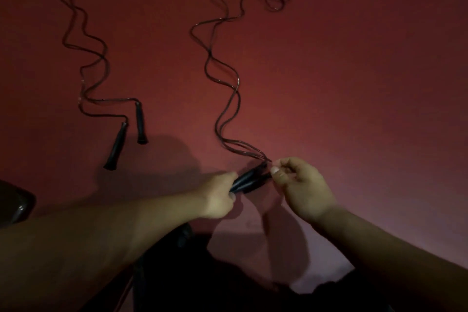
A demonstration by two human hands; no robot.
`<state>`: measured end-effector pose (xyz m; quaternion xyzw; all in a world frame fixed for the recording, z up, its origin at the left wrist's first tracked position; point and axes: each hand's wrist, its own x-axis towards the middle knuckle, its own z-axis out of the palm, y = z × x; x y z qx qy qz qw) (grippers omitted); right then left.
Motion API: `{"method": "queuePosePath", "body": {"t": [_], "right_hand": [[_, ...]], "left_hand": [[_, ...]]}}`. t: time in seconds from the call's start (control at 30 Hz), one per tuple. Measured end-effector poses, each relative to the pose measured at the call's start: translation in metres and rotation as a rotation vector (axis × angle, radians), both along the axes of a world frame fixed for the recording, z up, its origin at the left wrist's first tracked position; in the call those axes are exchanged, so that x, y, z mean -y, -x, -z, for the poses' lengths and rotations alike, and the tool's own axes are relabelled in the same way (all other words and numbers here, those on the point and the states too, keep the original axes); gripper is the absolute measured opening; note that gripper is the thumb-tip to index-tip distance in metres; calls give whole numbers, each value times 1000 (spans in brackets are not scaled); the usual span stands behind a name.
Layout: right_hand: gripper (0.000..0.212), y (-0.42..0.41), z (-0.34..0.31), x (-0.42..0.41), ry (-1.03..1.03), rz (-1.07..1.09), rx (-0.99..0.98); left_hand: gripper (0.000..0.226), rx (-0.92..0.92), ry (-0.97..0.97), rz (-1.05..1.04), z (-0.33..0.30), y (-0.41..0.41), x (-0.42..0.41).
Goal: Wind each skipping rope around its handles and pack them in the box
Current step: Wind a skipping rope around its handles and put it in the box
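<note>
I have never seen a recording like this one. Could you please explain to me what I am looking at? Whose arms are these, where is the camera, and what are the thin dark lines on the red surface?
There is no machine here. A person wears one camera on the head, and it looks forward and down, so the two arms come in from the bottom of the picture.

The thin lines are two skipping ropes lying on a red surface. The far rope lies loose at the left, with its two black handles untouched.

The near rope runs towards the hands. The left hand grips its two black handles together. The right hand pinches the rope close to the handle tips.

A dark, shiny object sits at the left edge; the picture is too dim to tell what it is.
</note>
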<state>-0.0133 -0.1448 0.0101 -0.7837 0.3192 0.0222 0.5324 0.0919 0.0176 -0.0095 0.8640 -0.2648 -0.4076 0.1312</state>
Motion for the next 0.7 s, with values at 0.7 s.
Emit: {"method": "queuePosePath", "body": {"t": [0.7], "right_hand": [[43, 61, -21, -15, -44, 14, 52]], "left_hand": [[15, -785, 654, -975, -45, 35, 34]]}}
